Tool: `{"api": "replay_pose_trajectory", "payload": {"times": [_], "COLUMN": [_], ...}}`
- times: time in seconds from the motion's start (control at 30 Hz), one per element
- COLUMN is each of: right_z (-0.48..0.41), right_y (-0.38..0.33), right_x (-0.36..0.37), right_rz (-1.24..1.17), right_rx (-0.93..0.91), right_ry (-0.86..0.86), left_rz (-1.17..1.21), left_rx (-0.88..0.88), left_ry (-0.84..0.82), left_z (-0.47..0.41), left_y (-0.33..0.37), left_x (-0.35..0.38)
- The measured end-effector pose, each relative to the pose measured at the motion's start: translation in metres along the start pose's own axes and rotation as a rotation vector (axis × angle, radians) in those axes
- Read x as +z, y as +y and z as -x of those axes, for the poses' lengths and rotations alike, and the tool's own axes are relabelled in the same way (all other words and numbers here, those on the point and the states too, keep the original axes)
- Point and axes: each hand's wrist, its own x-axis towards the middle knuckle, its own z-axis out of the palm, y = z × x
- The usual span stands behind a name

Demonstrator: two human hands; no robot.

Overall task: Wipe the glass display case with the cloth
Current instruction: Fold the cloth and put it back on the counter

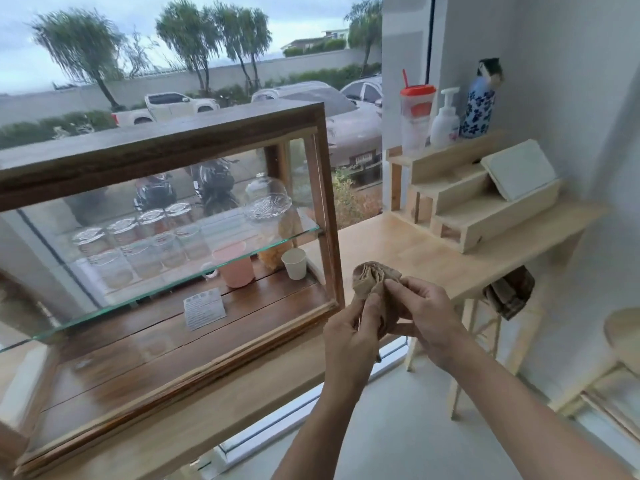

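Note:
A wood-framed glass display case point(325, 188) stands on a light wooden counter at the left, with a glass shelf holding several jars, a pink cup and a white paper cup inside. Just right of its lower right corner I hold a bunched brown cloth point(372, 277) in both hands. My left hand point(353, 334) grips the cloth from below and the left. My right hand point(426, 317) pinches it from the right. The cloth is close to the case's corner post; whether it touches is unclear.
The wooden counter point(415, 254) runs right to a stepped wooden riser point(485, 216) carrying an orange-lidded cup point(415, 116), a white pump bottle point(445, 123) and a blue patterned bottle point(479, 109). A dark cloth point(509, 292) hangs under the counter. A round stool point(623, 337) stands at the right.

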Motion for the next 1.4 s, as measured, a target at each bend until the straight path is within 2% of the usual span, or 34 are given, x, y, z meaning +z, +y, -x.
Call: {"api": "replay_pose_trajectory", "payload": {"times": [0.23, 0.33, 0.47, 0.6, 0.83, 1.07, 1.13, 1.2, 1.3, 1.33, 1.4], "right_z": [-0.030, -0.046, -0.075, -0.107, -0.172, -0.249, -0.265, -0.270, -0.267, -0.266, -0.267], "right_y": [-0.013, -0.014, -0.005, -0.009, -0.010, 0.027, 0.033, 0.037, 0.052, 0.060, 0.076], "right_x": [-0.056, -0.070, -0.089, -0.105, -0.117, -0.101, -0.094, -0.088, -0.089, -0.093, -0.101], "right_rz": [-0.039, 0.012, 0.181, 0.211, 0.466, 0.741, 0.926, 1.058, 1.133, 1.201, 1.380], "right_rx": [0.025, 0.022, 0.009, 0.019, 0.046, 0.048, -0.017, -0.191, -0.465, -0.503, -0.461], "right_ry": [-0.071, -0.047, 0.037, 0.051, -0.082, -0.152, -0.110, -0.085, -0.278, -0.354, -0.485], "left_rz": [-0.002, 0.015, -0.007, -0.073, -0.294, -0.386, -0.448, -0.581, -0.937, -1.057, -1.226], "left_rx": [-0.067, -0.075, -0.080, -0.140, -0.167, -0.229, -0.212, -0.090, 0.091, 0.096, 0.009], "left_ry": [-0.034, -0.044, 0.026, 0.134, 0.202, 0.423, 0.510, 0.554, 0.365, 0.279, 0.170], "left_z": [-0.029, -0.045, -0.075, -0.117, -0.148, -0.180, -0.185, -0.187, -0.182, -0.181, -0.178], "left_y": [0.002, 0.001, -0.012, -0.039, -0.078, -0.118, -0.125, -0.132, -0.142, -0.144, -0.147], "left_x": [0.050, 0.062, 0.064, 0.061, 0.063, 0.065, 0.069, 0.071, 0.076, 0.078, 0.080]}}
